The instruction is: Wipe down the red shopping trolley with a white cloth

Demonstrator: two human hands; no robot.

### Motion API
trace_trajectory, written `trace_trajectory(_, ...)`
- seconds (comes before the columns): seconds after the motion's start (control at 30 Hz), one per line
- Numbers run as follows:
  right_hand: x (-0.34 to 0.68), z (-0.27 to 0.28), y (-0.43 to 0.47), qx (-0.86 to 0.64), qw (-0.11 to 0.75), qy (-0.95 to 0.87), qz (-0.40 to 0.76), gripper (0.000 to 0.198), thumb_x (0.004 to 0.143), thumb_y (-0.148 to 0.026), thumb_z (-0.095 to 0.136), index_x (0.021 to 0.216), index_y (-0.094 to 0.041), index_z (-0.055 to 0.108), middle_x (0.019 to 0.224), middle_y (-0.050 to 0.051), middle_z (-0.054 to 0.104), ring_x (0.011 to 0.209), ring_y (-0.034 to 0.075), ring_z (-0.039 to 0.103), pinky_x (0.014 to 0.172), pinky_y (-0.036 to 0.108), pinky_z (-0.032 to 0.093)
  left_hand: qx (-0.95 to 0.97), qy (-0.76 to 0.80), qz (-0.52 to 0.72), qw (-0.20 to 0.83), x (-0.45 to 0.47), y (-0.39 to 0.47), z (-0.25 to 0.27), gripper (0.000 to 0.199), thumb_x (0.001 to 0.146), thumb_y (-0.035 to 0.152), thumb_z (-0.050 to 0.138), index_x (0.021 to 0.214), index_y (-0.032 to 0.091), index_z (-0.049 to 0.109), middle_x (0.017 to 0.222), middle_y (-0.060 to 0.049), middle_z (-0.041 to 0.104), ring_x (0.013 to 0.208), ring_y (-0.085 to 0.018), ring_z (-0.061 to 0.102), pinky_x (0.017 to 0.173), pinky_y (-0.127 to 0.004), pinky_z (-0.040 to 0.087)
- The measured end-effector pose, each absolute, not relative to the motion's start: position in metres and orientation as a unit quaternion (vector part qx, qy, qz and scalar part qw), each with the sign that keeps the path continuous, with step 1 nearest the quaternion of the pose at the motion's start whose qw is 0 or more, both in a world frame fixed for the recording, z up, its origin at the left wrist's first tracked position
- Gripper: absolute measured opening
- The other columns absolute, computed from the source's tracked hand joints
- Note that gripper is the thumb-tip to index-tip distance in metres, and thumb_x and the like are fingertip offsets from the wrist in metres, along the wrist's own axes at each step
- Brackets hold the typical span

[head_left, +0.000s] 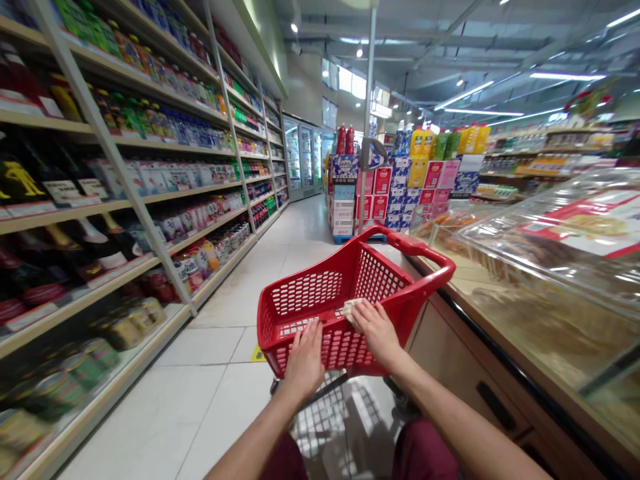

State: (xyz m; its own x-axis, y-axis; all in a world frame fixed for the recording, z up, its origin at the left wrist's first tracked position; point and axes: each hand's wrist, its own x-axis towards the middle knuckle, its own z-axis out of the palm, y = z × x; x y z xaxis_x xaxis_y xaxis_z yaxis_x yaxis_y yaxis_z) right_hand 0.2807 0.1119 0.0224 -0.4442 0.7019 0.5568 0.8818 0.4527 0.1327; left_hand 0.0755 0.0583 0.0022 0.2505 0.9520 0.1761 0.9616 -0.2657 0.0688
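A red plastic shopping cart [340, 343] stands side-on before me, its basket pierced with rows of holes and its handle to the right. My left hand [304, 360] rests on the basket's near wall, fingers stretched out over the rim and holding nothing. Farther right along the same rim, my right hand [376, 330] presses a crumpled whitish cloth [353, 308] against the cart. The fingers lie over the cloth, and part of it shows beyond the fingertips. Through the holes the basket's inner walls are visible.
Tall shelves [190, 180] of bottles and cans line the left side. On the right is a wooden counter [465, 353] bearing clear plastic food cases [550, 247]. Stacked drink cartons [383, 193] and a metal pole [369, 100] stand ahead. Pale floor tiles [200, 393] run between.
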Motion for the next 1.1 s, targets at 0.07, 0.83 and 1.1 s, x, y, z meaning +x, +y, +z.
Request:
trace_trajectory(0.07, 0.292, 0.029, 0.116, -0.534, 0.223, -0.788, -0.211, 0.037, 0.083, -0.011, 0.037, 0.115, -0.019, 0.053, 0.125, 0.006, 0.049, 0.118, 0.022, 0.039, 0.097, 0.038, 0.024, -0.791, -0.606, -0.084, 0.025, 0.075, 0.058, 0.002, 0.076, 0.061, 0.010, 0.037, 0.134, 0.009, 0.016, 0.143, -0.008, 0.016, 0.131, -0.018, 0.009, 0.107, -0.038, 0.015)
trace_trajectory(0.83, 0.305, 0.035, 0.116, -0.569, 0.222, -0.762, -0.214, 0.040, 0.081, -0.007, 0.034, 0.116, -0.016, 0.052, 0.125, 0.008, 0.048, 0.118, 0.023, 0.038, 0.096, 0.040, 0.024, -0.786, -0.609, -0.103, 0.029, 0.078, 0.058, 0.002, 0.073, 0.061, 0.010, 0.037, 0.133, 0.008, 0.020, 0.142, -0.009, 0.020, 0.131, -0.020, 0.012, 0.106, -0.038, 0.014)
trace_trajectory(1.1, 0.281, 0.014, 0.103, -0.495, 0.212, -0.825, -0.173, 0.041, 0.084, -0.009, 0.034, 0.120, -0.021, 0.048, 0.131, 0.003, 0.041, 0.123, 0.018, 0.032, 0.098, 0.036, 0.026, -0.781, -0.619, -0.084, 0.003, 0.070, 0.057, 0.012, 0.071, 0.063, 0.013, 0.037, 0.132, 0.008, 0.021, 0.141, -0.009, 0.023, 0.129, -0.019, 0.017, 0.105, -0.038, 0.017)
